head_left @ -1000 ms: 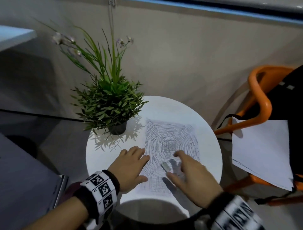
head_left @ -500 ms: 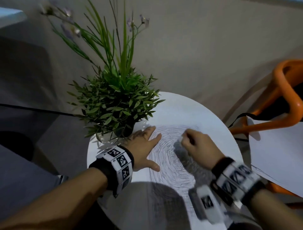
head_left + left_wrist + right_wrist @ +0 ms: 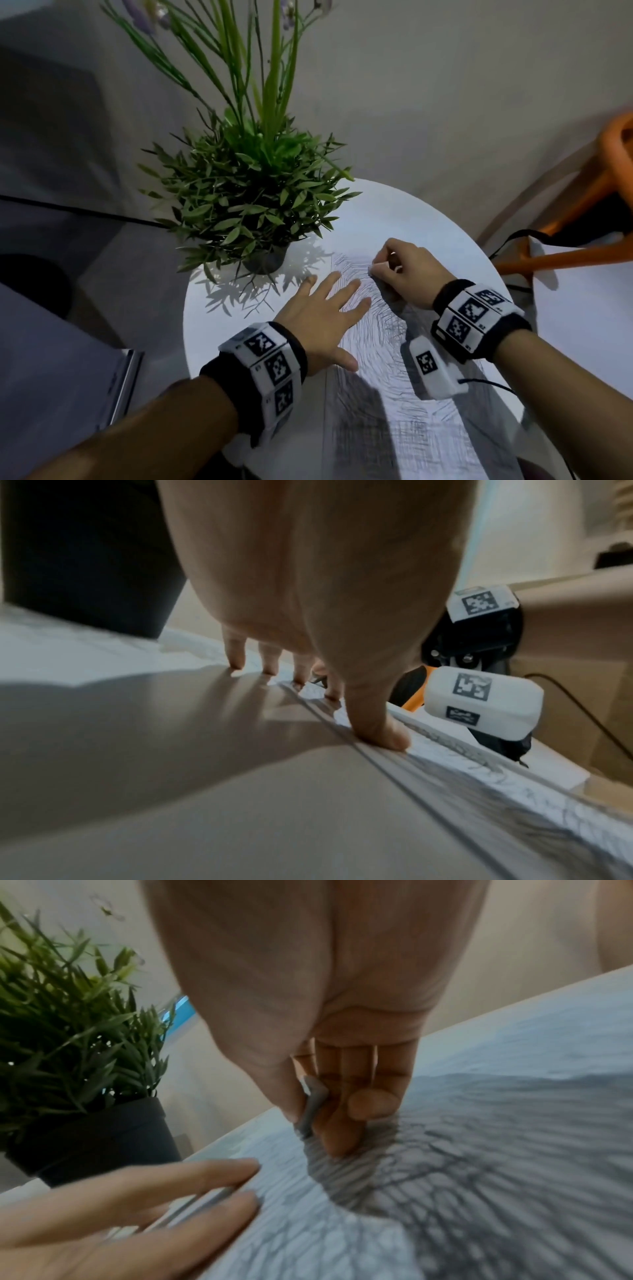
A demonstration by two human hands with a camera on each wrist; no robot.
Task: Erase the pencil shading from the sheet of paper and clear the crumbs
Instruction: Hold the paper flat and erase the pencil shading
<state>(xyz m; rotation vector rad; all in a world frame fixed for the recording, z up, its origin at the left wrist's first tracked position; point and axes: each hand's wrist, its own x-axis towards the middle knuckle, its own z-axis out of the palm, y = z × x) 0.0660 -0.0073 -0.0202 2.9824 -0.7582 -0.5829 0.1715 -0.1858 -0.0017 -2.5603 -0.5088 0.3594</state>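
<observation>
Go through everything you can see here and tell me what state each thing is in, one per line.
Sheet of paper: flat on the table, covered in pencil shading.
Eraser: pinched in the right hand, its tip on the paper.
Right hand: curled, gripping the eraser.
Left hand: fingers spread flat, pressing on the paper's left edge.
Potted plant: upright on the table.
Round table: white, carrying paper and plant.

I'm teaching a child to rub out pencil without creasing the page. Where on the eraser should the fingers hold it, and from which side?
Hold the eraser by its two broad faces, coming from above, as the right hand does: thumb on one face, fingertips on the other, the lower end left bare on the sheet of paper. It is a thin slab standing tilted, so its flat faces suit the grip. The left hand presses the sheet flat.
</observation>
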